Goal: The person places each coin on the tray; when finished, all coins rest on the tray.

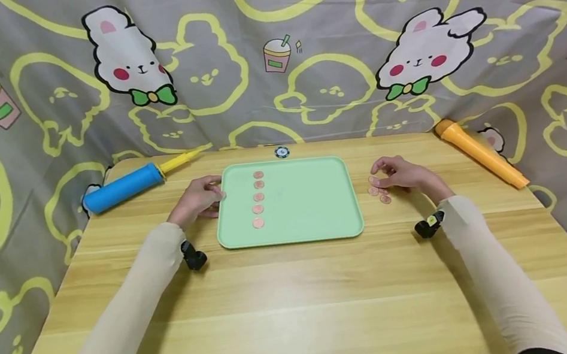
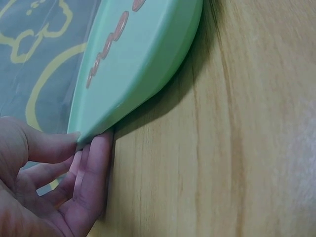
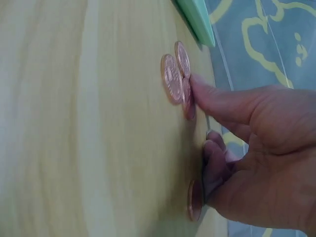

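Note:
A light green tray point(image 1: 313, 197) lies on the wooden table, with a column of several copper coins point(image 1: 258, 209) near its left side. My left hand point(image 1: 201, 199) pinches the tray's left rim, thumb above and fingers below, as the left wrist view shows. To the right of the tray, my right hand point(image 1: 397, 175) is low over several loose copper coins point(image 1: 385, 199). In the right wrist view its thumb point(image 3: 217, 101) touches one of three overlapping coins point(image 3: 172, 79), and another coin point(image 3: 195, 200) lies by its curled fingers.
At the back left lies a blue pump point(image 1: 124, 187) with a yellow end. An orange stick-shaped thing point(image 1: 482, 155) lies at the right edge. Behind the tray is a small round dark-and-white disc point(image 1: 282, 152). A patterned curtain point(image 1: 318, 33) surrounds the table's back and sides.

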Demonstrator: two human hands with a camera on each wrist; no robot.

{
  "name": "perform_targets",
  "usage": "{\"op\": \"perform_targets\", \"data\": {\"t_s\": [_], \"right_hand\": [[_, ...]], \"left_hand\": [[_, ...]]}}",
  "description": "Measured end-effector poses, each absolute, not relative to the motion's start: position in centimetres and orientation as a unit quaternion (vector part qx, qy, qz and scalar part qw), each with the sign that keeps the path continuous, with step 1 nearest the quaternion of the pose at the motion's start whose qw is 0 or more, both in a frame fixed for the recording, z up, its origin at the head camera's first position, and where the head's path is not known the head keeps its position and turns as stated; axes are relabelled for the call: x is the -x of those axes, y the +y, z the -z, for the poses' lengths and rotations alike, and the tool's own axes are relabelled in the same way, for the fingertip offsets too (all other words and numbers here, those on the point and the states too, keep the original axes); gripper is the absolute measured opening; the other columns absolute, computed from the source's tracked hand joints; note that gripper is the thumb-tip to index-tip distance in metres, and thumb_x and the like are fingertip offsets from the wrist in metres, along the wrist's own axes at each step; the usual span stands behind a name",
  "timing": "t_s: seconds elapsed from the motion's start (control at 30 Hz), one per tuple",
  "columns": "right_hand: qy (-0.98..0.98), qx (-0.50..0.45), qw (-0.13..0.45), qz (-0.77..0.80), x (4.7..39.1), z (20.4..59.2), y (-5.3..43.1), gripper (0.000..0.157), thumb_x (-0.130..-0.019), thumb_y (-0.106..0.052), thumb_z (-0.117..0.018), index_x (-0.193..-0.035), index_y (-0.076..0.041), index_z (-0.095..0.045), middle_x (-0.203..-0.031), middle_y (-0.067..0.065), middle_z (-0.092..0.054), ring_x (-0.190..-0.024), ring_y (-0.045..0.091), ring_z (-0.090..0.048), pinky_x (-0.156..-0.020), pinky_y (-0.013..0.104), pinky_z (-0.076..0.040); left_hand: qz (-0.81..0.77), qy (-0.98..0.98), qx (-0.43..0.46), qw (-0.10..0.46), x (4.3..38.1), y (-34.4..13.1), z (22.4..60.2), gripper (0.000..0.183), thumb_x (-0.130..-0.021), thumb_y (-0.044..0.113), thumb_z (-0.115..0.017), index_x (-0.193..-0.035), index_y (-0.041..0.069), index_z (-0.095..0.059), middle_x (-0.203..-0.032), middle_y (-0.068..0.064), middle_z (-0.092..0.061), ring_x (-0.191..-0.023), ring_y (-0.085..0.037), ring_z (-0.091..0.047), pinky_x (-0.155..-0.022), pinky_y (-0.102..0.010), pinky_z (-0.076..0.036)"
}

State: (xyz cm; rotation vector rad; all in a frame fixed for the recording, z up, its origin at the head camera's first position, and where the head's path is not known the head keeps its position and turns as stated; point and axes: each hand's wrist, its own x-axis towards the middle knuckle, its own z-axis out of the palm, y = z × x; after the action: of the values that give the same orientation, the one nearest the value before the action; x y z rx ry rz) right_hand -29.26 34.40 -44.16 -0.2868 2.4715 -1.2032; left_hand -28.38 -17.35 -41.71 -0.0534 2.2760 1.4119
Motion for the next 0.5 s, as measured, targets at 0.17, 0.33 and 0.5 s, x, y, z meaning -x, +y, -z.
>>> {"op": "perform_targets", "data": {"t_s": [0.17,0.33,0.5], "right_hand": [[0.885,0.084,0.192,0.415,29.2,44.0,33.9,0.02,-0.097,-0.014,-0.076,-0.11,-0.007,-0.063,-0.083,0.001,-0.041,-0.065,0.014,-0.041,-0.058,0.023,-0.036],[0.886,0.132,0.165,0.412,28.1,42.9,33.1,0.018,-0.099,-0.006,-0.071,-0.107,0.003,-0.06,-0.08,0.002,-0.045,-0.068,0.015,-0.044,-0.06,0.024,-0.039],[0.898,0.143,0.143,0.39,27.6,42.5,32.4,0.011,-0.101,0.001,-0.065,-0.104,0.006,-0.056,-0.082,0.006,-0.05,-0.073,0.016,-0.052,-0.066,0.024,-0.045]], "left_hand": [[-0.51,0.829,0.025,0.229,28.4,-17.2,41.8,0.063,-0.107,0.007,-0.054,-0.166,0.007,-0.03,-0.123,-0.017,-0.053,-0.096,-0.025,-0.061,-0.074,-0.032,-0.062],[-0.509,0.829,0.027,0.231,28.5,-17.1,41.8,0.064,-0.107,0.007,-0.054,-0.166,0.007,-0.029,-0.123,-0.017,-0.053,-0.097,-0.025,-0.062,-0.074,-0.032,-0.062],[-0.51,0.829,0.026,0.229,28.5,-17.0,41.7,0.064,-0.107,0.008,-0.054,-0.166,0.007,-0.029,-0.124,-0.016,-0.053,-0.096,-0.025,-0.062,-0.073,-0.032,-0.062]]}}
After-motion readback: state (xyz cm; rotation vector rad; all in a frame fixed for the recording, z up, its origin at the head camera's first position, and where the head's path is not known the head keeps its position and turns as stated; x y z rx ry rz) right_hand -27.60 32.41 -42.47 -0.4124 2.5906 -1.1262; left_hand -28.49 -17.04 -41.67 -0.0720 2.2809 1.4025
